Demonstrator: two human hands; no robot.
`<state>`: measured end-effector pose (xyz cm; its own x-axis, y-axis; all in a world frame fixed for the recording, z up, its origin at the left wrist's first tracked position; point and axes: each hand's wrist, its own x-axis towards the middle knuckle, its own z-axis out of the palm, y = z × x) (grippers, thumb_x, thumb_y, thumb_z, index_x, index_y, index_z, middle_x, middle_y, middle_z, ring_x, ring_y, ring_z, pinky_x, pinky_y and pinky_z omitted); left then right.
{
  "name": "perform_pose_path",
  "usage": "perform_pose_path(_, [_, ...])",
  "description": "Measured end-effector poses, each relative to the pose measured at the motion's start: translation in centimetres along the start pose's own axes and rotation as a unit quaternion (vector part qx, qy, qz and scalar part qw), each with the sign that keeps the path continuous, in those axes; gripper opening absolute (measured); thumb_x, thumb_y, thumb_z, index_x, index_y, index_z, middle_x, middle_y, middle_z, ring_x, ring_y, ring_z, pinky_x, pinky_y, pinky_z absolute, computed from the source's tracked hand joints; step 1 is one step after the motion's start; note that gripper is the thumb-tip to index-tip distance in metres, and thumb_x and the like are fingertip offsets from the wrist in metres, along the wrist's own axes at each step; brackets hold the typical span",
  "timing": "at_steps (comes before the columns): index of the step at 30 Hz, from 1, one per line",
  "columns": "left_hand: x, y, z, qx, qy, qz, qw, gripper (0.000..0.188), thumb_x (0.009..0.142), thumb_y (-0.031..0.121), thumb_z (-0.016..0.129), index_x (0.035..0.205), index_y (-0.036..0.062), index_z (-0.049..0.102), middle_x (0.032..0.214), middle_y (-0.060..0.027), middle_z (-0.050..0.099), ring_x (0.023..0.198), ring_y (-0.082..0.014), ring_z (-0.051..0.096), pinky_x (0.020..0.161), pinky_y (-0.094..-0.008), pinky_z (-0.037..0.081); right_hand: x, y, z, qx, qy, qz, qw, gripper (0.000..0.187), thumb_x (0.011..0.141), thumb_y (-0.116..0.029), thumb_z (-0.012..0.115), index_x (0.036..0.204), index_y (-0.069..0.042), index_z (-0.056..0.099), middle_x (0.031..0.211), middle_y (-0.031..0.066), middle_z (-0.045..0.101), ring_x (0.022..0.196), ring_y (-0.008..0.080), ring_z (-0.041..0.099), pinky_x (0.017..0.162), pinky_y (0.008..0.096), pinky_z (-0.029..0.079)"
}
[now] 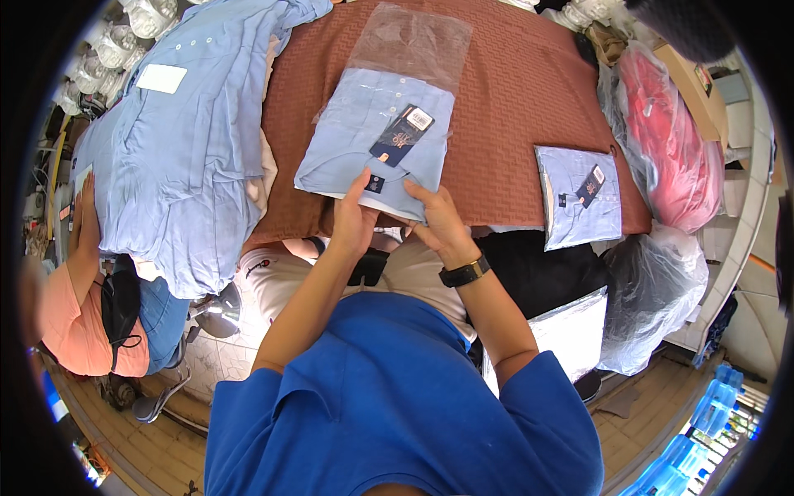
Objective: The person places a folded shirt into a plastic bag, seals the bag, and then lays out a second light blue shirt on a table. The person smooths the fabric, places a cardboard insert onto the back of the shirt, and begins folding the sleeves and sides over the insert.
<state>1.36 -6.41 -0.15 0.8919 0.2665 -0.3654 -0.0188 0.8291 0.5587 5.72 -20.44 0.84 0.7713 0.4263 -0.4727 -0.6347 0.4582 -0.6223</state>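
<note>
A folded light-blue shirt [339, 149] lies in front of me, its far part inside a clear plastic bag [409, 41] whose loose end stretches away from me. On the shirt rests a navy hang tag [400, 136] with a white sticker, and a small dark label [375, 183] shows at the collar. My left hand [354, 219] grips the shirt's near edge, thumb on top and the other fingers underneath. Close by, my right hand [444, 221] pinches the same edge at its right corner, thumb on top. Fingers under the shirt are partly hidden.
The table has a brown textured cloth [504, 107]. A bagged folded shirt [571, 219] lies at its right edge. Several blue shirts [182, 165] are piled at left, beside another person [78, 322]. Red goods in plastic [674, 149] and a cardboard box [691, 87] stand at right.
</note>
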Motion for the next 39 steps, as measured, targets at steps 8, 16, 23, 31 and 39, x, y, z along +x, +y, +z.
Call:
perform_pose_path(8, [1.1, -0.1, -1.6, 0.033, 0.002, 0.035, 0.999, 0.043, 0.096, 0.010, 0.063, 0.135, 0.0002, 0.046, 0.128, -0.0119, 0.059, 0.118, -0.0217, 0.059, 0.102, -0.0394, 0.049, -0.9, 0.2, 0.7, -0.237, 0.014, 0.017, 0.971, 0.039, 0.098, -0.024, 0.062, 0.125, 0.004, 0.055, 0.111, 0.0174, 0.066, 0.100, 0.0277, 0.068, 0.076, 0.0425, 0.059])
perform_pose_path(16, [2.4, -0.6, -3.2, 0.112, 0.026, 0.086, 0.990, 0.058, 0.094, 0.005, 0.063, 0.144, -0.0012, 0.034, 0.136, -0.0149, 0.051, 0.123, -0.0237, 0.052, 0.103, -0.0366, 0.043, -0.8, -6.4, 4.3, -0.759, 0.080, -0.429, 0.484, 0.052, 0.081, -0.032, 0.076, 0.118, 0.001, 0.060, 0.101, 0.0162, 0.061, 0.090, 0.0348, 0.060, 0.076, 0.0426, 0.050])
perform_pose_path(23, [2.7, -0.6, -3.3, 0.133, 0.005, 0.082, 0.988, 0.057, 0.095, 0.006, 0.061, 0.144, -0.0031, 0.034, 0.135, -0.0147, 0.052, 0.121, -0.0225, 0.053, 0.103, -0.0359, 0.043, 5.8, -2.5, 4.6, -0.764, 0.012, -0.480, 0.430, 0.053, 0.072, -0.011, 0.076, 0.121, -0.001, 0.060, 0.115, 0.0147, 0.055, 0.106, 0.0342, 0.053, 0.087, 0.0430, 0.047])
perform_pose_path(31, [3.6, -1.4, -3.4, 0.154, 0.009, 0.122, 0.981, 0.052, 0.093, 0.006, 0.060, 0.140, -0.0034, 0.038, 0.130, -0.0148, 0.055, 0.116, -0.0219, 0.055, 0.099, -0.0349, 0.044, 6.8, -2.7, 4.6, -0.765, 0.050, -0.501, 0.402, 0.035, 0.073, -0.007, 0.074, 0.107, -0.003, 0.066, 0.111, 0.0150, 0.058, 0.104, 0.0351, 0.056, 0.085, 0.0431, 0.049])
perform_pose_path(39, [5.2, -2.1, -2.3, 0.142, -0.026, 0.175, 0.974, 0.051, 0.093, 0.005, 0.059, 0.139, -0.0038, 0.037, 0.130, -0.0151, 0.054, 0.117, -0.0215, 0.054, 0.101, -0.0343, 0.043, 6.5, -2.9, 5.3, -0.763, 0.026, -0.412, 0.497, 0.042, 0.075, 0.000, 0.067, 0.117, -0.006, 0.064, 0.126, 0.0135, 0.058, 0.115, 0.0369, 0.054, 0.095, 0.0481, 0.046])
